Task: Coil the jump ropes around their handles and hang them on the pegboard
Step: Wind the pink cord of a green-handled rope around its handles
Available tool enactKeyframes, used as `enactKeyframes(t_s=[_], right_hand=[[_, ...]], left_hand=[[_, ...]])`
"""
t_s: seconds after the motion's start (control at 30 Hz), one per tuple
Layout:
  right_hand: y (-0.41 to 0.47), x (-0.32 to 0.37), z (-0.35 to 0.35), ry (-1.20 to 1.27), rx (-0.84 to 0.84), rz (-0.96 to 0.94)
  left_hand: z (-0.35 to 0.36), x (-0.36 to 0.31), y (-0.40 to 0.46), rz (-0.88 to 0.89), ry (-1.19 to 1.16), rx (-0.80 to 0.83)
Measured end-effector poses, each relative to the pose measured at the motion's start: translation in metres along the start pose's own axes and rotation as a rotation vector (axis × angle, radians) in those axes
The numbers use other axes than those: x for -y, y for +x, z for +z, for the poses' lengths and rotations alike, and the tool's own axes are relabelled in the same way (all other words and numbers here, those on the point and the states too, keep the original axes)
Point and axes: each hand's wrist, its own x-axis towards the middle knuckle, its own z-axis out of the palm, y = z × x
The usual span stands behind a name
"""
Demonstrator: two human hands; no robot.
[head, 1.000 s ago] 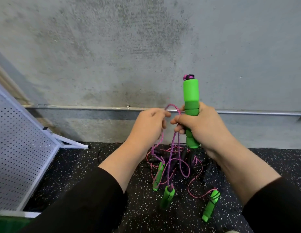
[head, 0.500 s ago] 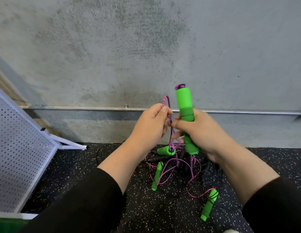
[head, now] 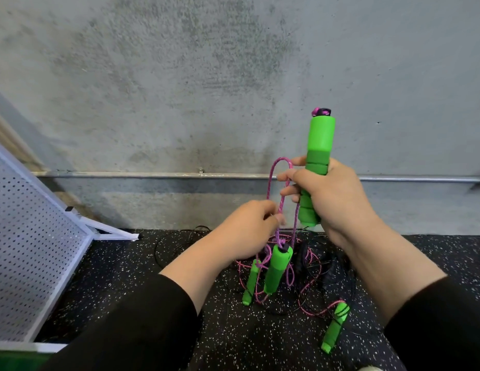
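Above the tangled ropes (head: 295, 277), right hand (head: 332, 194) grips upright handle (head: 318, 167); left hand (head: 249, 231) pinches cord (head: 281, 199).

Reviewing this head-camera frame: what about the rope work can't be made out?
- Head view: where the purple cord meets the right hand; curled fingers hide it.
- Head view: which floor cords belong to which handle; the tangled pile overlaps itself.
- Head view: pegboard hooks; cut off at the left edge.

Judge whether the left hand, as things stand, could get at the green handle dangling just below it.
Probably yes: the dangling handle hangs just under the left hand with nothing between them, but that hand is pinching the pink rope and must first let go.
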Motion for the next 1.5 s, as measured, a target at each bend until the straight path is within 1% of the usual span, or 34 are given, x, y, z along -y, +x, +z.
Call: enactKeyframes(t_s=[0.03, 0.1, 0.2, 0.27, 0.37, 0.43, 0.47, 0.5, 0.53, 0.6, 0.63, 0.67, 0.73, 0.8, 0.9, 0.97, 1.07, 1.2, 1.27, 1.33, 1.43, 1.5], right_hand=[[0.001, 0.001, -0.002, -0.005, -0.012, -0.001], [0.001, -0.001, -0.003, -0.049, 0.001, 0.024], [-0.003, -0.009, -0.003, -0.157, 0.15, 0.102], [-0.005, -0.013, -0.001, -0.252, 0.234, 0.102], [-0.006, -0.015, 0.004, -0.334, 0.217, 0.053], [-0.005, -0.014, 0.007, -0.293, 0.14, 0.009], [-0.004, -0.012, 0.008, -0.247, 0.094, -0.008], [-0.002, -0.01, 0.008, -0.188, 0.055, -0.017], [-0.001, -0.008, 0.007, -0.119, 0.03, -0.016], [0.001, -0.003, 0.005, 0.02, 0.022, 0.015], [0.001, -0.001, 0.004, 0.075, 0.027, 0.034], [0.0, 0.001, 0.004, 0.116, 0.033, 0.046], [0.001, 0.005, 0.001, 0.159, 0.034, 0.048], [0.004, 0.008, -0.006, 0.116, 0.004, 0.022], [0.007, 0.008, -0.022, -0.21, -0.056, -0.021], [0.006, 0.006, -0.027, -0.36, 0.006, 0.035], [0.003, 0.002, -0.024, -0.423, 0.146, 0.124], [0.002, -0.001, -0.022, -0.51, 0.192, 0.08], [0.0, -0.001, -0.021, -0.562, 0.193, 0.036], [-0.003, -0.001, -0.017, -0.585, 0.236, 0.027], [-0.007, -0.005, -0.01, -0.539, 0.297, 0.081], [-0.009, -0.009, -0.009, -0.466, 0.324, 0.131]], left_hand=[[-0.001, -0.002, 0.001, 0.021, -0.028, -0.056], [-0.001, -0.003, 0.005, 0.027, -0.181, -0.154], [-0.003, -0.002, 0.007, 0.001, -0.477, -0.25], [-0.005, -0.004, 0.006, -0.006, -0.589, -0.294], [-0.009, -0.009, 0.004, -0.014, -0.637, -0.348], [-0.013, -0.007, 0.005, -0.054, -0.616, -0.385], [-0.013, -0.002, 0.007, -0.078, -0.564, -0.394], [-0.013, 0.003, 0.01, -0.091, -0.483, -0.364], [-0.012, 0.006, 0.009, -0.087, -0.381, -0.278], [-0.003, 0.011, 0.006, -0.039, -0.227, -0.045], [0.002, 0.01, 0.005, -0.021, -0.216, 0.013], [0.007, 0.009, 0.004, -0.006, -0.238, 0.018], [0.012, 0.005, 0.003, 0.001, -0.278, -0.06], [0.012, 0.003, 0.005, -0.028, -0.382, -0.089], [0.01, 0.0, 0.003, -0.168, -0.635, -0.061], [0.009, 0.0, 0.001, -0.249, -0.805, -0.067], [0.005, 0.0, 0.003, -0.295, -0.982, -0.123], [0.0, 0.0, 0.004, -0.287, -1.056, -0.212], [-0.002, -0.001, 0.003, -0.276, -1.088, -0.222], [-0.003, -0.002, 0.003, -0.264, -1.134, -0.235], [-0.005, -0.001, 0.003, -0.243, -1.145, -0.27], [-0.006, -0.001, 0.003, -0.219, -1.156, -0.294]])
